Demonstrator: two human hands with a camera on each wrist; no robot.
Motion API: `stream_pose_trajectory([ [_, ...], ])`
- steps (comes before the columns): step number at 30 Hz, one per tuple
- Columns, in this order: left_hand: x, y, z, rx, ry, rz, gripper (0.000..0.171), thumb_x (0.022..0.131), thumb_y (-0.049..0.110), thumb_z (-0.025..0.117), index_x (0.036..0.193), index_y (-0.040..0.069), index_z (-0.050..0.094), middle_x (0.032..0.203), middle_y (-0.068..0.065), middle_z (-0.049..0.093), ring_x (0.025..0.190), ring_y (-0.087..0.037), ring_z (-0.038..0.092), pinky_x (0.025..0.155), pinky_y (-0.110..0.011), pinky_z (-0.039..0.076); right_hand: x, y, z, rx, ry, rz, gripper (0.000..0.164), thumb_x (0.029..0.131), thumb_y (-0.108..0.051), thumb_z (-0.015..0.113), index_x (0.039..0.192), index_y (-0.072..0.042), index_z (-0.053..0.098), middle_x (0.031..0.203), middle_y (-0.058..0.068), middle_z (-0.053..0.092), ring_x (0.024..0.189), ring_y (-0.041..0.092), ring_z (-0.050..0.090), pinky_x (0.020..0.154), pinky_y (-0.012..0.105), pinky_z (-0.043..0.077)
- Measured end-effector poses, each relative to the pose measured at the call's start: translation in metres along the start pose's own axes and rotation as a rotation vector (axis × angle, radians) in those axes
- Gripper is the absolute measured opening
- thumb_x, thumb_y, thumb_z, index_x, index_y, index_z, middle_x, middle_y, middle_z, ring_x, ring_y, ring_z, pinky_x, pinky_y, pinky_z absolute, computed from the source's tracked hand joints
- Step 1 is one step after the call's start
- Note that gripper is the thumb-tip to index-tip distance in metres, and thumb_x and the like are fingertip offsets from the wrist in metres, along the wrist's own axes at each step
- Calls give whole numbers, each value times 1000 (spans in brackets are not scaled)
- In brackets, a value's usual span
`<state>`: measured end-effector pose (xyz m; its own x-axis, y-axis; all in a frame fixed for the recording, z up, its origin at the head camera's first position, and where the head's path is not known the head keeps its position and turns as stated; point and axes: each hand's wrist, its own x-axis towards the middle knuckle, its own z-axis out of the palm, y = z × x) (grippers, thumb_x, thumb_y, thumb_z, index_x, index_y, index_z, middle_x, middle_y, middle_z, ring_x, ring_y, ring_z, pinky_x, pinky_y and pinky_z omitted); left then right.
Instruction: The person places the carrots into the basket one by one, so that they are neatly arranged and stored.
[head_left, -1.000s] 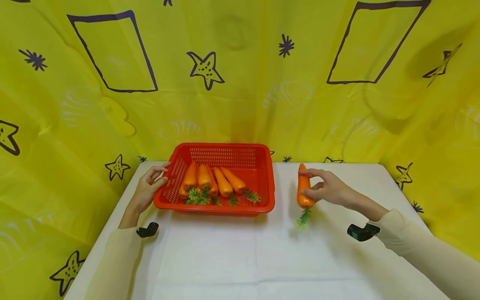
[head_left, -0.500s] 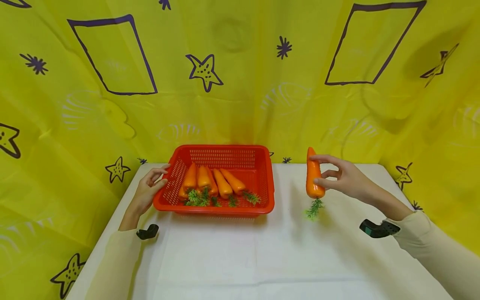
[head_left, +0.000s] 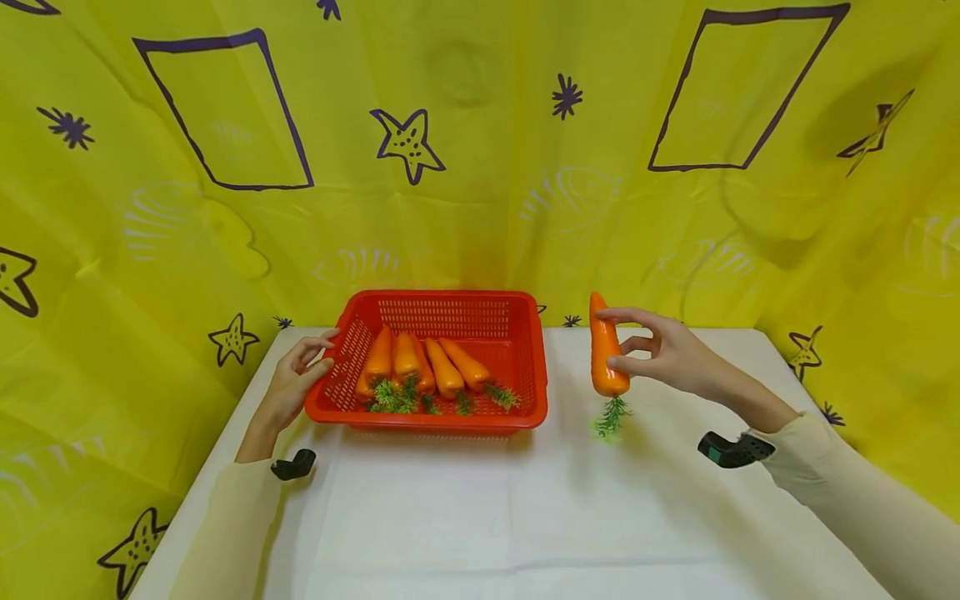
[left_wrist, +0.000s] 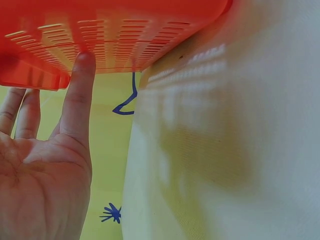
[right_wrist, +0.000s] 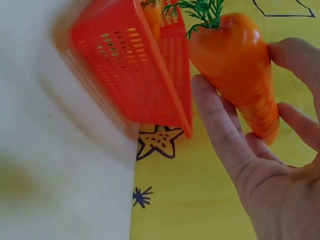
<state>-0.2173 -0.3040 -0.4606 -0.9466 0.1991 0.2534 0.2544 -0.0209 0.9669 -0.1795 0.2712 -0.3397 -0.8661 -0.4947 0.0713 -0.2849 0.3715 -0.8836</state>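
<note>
My right hand (head_left: 663,354) holds a glossy orange carrot (head_left: 606,358) with a green leafy top between thumb and fingers, raised over the table to the right of the basket. Its tip points up and its leaves hang down in the head view. The right wrist view shows the carrot (right_wrist: 235,62) between the fingers and thumb. My left hand (head_left: 288,387) is at the left end of a red plastic basket (head_left: 532,358), its fingers fairly straight and touching the outer side. Several carrots (head_left: 446,375) lie inside, leaves toward the front.
The basket stands near the back of a table with a white cover (head_left: 420,508). A yellow patterned curtain (head_left: 480,225) encloses the back and both sides. Dark devices sit on both wrists, one on the left wrist (head_left: 294,465) and one on the right wrist (head_left: 733,450).
My right hand has lifted the carrot, first swinging right and then back left toward the basket. My left hand and the basket have stayed in place.
</note>
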Motion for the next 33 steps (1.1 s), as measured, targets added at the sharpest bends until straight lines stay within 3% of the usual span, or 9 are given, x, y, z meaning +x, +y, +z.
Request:
stream_pose_trajectory([
  [7, 2, 0, -1, -7, 4, 5, 25, 105, 4, 57, 126, -7, 49, 158, -8, 44, 152, -17, 29, 98, -21, 51, 41, -9, 12, -23, -78, -10, 65, 92, -16, 79, 151, -16, 50, 156, 10, 42, 99, 29, 66, 79, 39, 60],
  [14, 1, -2, -3, -42, -4, -8, 23, 105, 3, 56, 126, -5, 50, 156, -3, 46, 137, -8, 48, 92, -25, 55, 92, -18, 25, -44, -215, -23, 65, 94, -21, 77, 152, -17, 48, 150, 13, 42, 105, 27, 70, 86, 42, 58],
  [21, 1, -1, -2, -50, -7, -14, 22, 104, 2, 57, 125, -4, 52, 158, -7, 44, 152, -21, 28, 100, -23, 50, 137, -30, 44, -41, -282, 1, 63, 93, -26, 78, 150, -19, 52, 150, 13, 44, 97, 31, 70, 82, 46, 60],
  [24, 1, -1, -2, -59, -6, -24, 21, 104, 3, 57, 124, -3, 52, 158, -7, 43, 149, -21, 34, 97, -24, 53, 154, -27, 57, -52, -306, 22, 63, 93, -26, 79, 149, -18, 53, 151, 14, 44, 93, 31, 71, 83, 44, 61],
  [29, 1, -1, -3, -68, -3, -30, 23, 104, 3, 58, 125, -4, 51, 159, -9, 42, 139, -10, 47, 94, -25, 55, 178, -22, 76, -58, -374, 56, 64, 94, -24, 77, 151, -14, 50, 152, 14, 43, 99, 27, 70, 83, 42, 60],
  [33, 1, -1, -3, -66, -4, -28, 24, 104, 3, 58, 126, -5, 51, 160, -11, 41, 139, -8, 46, 96, -25, 54, 193, -19, 89, -68, -418, 79, 64, 95, -25, 76, 152, -14, 50, 153, 12, 43, 106, 27, 66, 84, 46, 60],
])
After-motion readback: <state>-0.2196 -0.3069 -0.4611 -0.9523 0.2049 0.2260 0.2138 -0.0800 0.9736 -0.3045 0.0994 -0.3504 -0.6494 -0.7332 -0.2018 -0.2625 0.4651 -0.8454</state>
